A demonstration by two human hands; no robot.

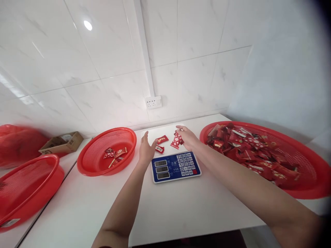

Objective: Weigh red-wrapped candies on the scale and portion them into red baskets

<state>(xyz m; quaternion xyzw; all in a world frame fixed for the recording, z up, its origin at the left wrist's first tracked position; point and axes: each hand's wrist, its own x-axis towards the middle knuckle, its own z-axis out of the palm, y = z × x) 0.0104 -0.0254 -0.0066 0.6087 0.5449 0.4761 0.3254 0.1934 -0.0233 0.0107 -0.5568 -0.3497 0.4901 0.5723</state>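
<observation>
A digital scale with a blue keypad panel (176,167) stands on the white table, its pale weighing plate behind the panel. My left hand (147,148) is at the plate's left edge, fingers apart and holding nothing. Its thumb points at two small red wrapped packets, one farther back (162,139) and one nearer (159,149). At the plate's right side, my right hand (188,138) has its fingers closed around a red packet with white dots (176,141). Another red packet partly shows behind it, under the fingers.
At right, a wide red basket (319,172) is heaped with red packets. A round red basket (85,168) at left holds several. Farther left are another red basket (49,182), a cardboard box (69,146) and a red bag (20,144). A wall socket (153,102) is behind.
</observation>
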